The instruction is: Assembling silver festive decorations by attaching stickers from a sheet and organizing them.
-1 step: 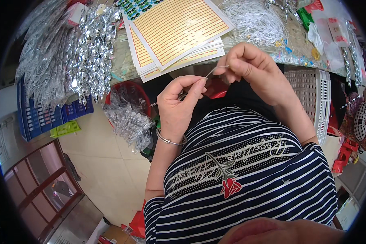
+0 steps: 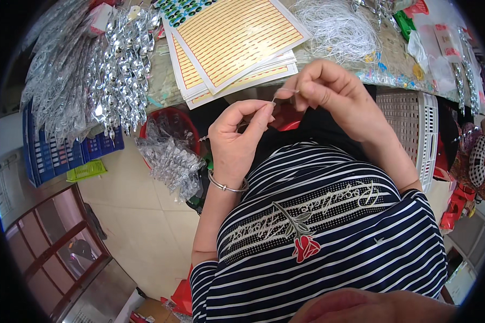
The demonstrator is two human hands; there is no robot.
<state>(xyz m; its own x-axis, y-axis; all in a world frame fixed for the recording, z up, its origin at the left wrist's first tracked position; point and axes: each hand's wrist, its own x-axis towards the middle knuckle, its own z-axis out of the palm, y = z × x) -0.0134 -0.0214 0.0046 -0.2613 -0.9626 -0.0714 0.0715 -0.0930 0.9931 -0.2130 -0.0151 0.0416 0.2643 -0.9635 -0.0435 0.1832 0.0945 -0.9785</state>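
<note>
A thin white string point(image 2: 285, 90) runs between my two hands in front of the table edge, curving in a small bend. My left hand point(image 2: 236, 126) holds its lower end, pinched between thumb and forefinger. A bit of silver twisted strip point(image 2: 203, 138) shows at the wrist side of this hand; whether it is held cannot be told. The thumb and forefinger of my right hand point(image 2: 334, 97) close on the other end, slightly higher and to the right. Behind the hands lie yellow sheets with red lines point(image 2: 242, 40) and a tangled heap of white string point(image 2: 337, 29).
Silver twisted strips point(image 2: 121, 70) and clear-wrapped ones point(image 2: 59, 81) hang over the table's left edge. Below, a red bucket point(image 2: 175, 114) has silver packets point(image 2: 172, 161) spilling over it. A white slotted crate point(image 2: 415, 126) stands beside my right arm. Green oval stickers point(image 2: 183, 11) lie at the back.
My right hand has shifted slightly right, its fingers turning. The string between the hands has gone from nearly straight to bent. My left hand stays in place.
</note>
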